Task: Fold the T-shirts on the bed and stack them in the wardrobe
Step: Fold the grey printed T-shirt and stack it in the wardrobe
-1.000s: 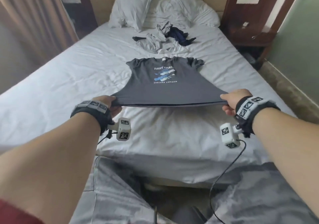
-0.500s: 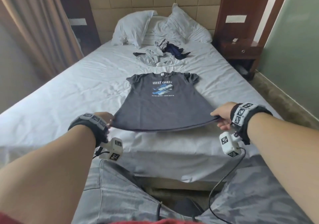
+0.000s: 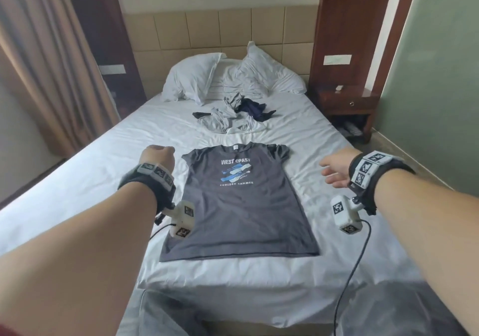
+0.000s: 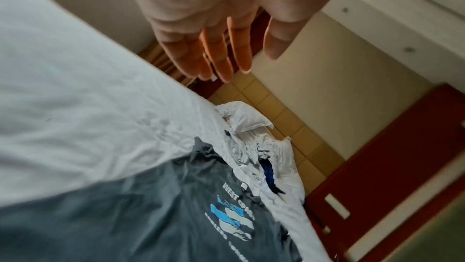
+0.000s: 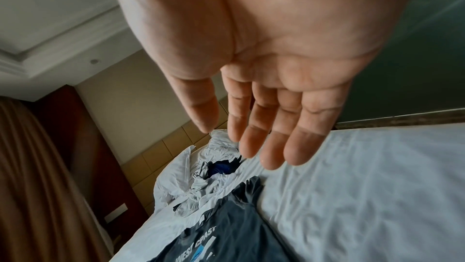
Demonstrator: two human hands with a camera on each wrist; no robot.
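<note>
A: Going left to right: the left hand (image 3: 156, 157) hovers above the bed (image 3: 77, 180), just left of the dark grey T-shirt (image 3: 241, 206), level with its sleeve. The wrist view shows its fingers (image 4: 216, 55) straight and relaxed, gripping nothing.

B: And the shirt itself?

A: It lies flat and face up on the near half of the bed, collar toward the pillows (image 3: 197, 76), hem close to the near edge. Farther up, a crumpled pile of clothes (image 3: 233, 118) waits, unfolded. The right hand (image 3: 334, 170) hangs just right of the shirt, palm loose, fingers (image 5: 271, 139) spread and empty.

B: So what is the step, by the look of it?

A: Probably the first fold. To do it well, each hand should take a shoulder and the matching hem point together, bring one side in along a straight line past the print, tuck the sleeve back, and smooth before repeating on the other side. The right sleeve looks bunched; flattening it first would help.

B: What differs from half a second ago?

A: Then both hands pinched the hem corners and held that edge lifted off the sheet. Now the hem is down, both hands have let go and moved up alongside the shoulders.
</note>
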